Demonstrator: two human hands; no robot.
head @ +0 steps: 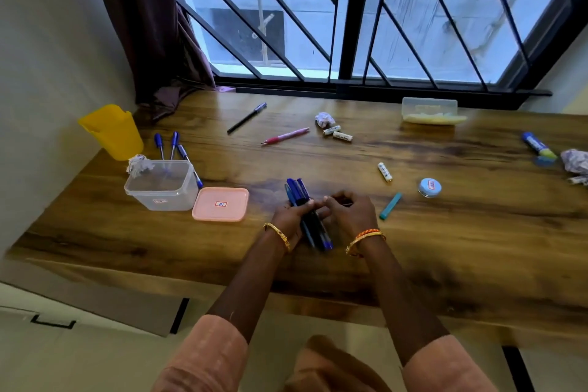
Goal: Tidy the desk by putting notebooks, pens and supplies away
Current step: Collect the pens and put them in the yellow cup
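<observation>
Near the desk's front edge, the left hand grips a bundle of blue pens, fingers curled round it, while the right hand pinches its side, squaring it up. The gathering step seems underway. Next, the bundle likely goes into the clear tub toward the left edge, beside its pink lid.

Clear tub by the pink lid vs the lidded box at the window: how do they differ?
The clear tub is open, its pink lid lying flat beside it; the far box is closed. The tub is taller and squarish and holds crumpled paper at its rim; the far box is low, long, with something pale yellow inside. Both are translucent plastic on the desk.
</observation>
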